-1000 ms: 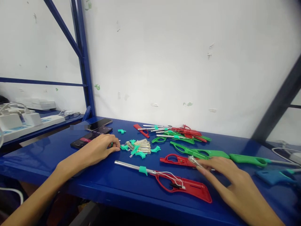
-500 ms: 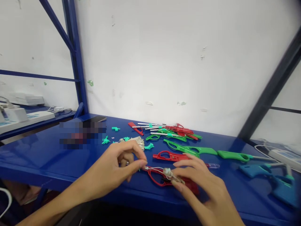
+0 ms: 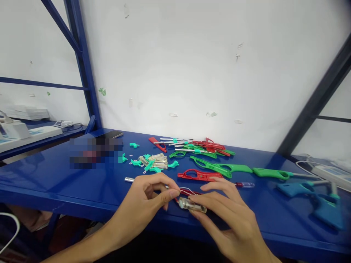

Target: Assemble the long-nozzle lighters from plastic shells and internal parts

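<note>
My right hand (image 3: pixel 230 212) pinches a clear lighter fuel tank (image 3: pixel 192 205) with a whitish end, lying level between thumb and fingers just above the table's front edge. My left hand (image 3: pixel 153 199) has thumb and forefinger pressed together beside that end, on a thin wire (image 3: pixel 188 189). Exactly where the wire ends is hidden by the fingertips. Behind both hands lies a red lighter, mostly covered. The tip of a metal tube (image 3: pixel 129 179) sticks out left of my left hand. Beyond my right hand rests a red casing half (image 3: pixel 196 175).
A pile of clear fuel tanks (image 3: pixel 161 161) lies among turquoise triggers (image 3: pixel 149 166). Farther back are red and green casings with metal tubes (image 3: pixel 189 150). Green casings (image 3: pixel 219 167), a screwdriver (image 3: pixel 245 185) and blue lighters (image 3: pixel 327 210) are at right. A blue post (image 3: pixel 82 58) rises at left.
The fuel tank has turned from pointing toward me to lying more sideways, and has come lower and left. My left hand has shifted slightly right, closer to it. The view has tilted a little.
</note>
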`<state>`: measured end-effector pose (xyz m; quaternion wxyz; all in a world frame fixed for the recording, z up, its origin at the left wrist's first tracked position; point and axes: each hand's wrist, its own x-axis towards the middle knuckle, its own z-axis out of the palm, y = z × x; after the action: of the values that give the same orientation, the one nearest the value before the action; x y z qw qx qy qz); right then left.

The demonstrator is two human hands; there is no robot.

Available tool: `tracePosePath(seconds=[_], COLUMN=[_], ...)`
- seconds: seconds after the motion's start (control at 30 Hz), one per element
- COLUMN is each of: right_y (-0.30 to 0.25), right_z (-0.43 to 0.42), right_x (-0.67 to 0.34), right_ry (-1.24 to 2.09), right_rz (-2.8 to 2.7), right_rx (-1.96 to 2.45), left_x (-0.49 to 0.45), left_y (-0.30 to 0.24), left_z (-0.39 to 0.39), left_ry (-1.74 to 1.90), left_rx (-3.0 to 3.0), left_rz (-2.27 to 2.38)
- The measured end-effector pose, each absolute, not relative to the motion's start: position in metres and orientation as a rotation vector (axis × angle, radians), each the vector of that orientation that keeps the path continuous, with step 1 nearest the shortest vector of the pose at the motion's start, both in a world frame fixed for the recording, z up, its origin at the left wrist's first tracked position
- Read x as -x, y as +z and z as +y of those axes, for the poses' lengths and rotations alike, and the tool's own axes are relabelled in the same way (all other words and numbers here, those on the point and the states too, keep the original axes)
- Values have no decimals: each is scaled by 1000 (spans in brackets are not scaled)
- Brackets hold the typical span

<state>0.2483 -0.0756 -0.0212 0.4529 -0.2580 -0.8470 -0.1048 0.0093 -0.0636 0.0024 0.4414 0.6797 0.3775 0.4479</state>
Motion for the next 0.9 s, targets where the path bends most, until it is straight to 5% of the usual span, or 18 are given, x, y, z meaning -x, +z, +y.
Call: tracePosePath(seconds=[0.9], right_y=[-23], right_z=[-75], right_x=[-247], right_ry=[-159], right_rz=[-2086], right_rx=[739], left_x=[-5], left_y=[3], left_z=[-61], left_ry=[952], left_rx=[-1675], left_rz=[975])
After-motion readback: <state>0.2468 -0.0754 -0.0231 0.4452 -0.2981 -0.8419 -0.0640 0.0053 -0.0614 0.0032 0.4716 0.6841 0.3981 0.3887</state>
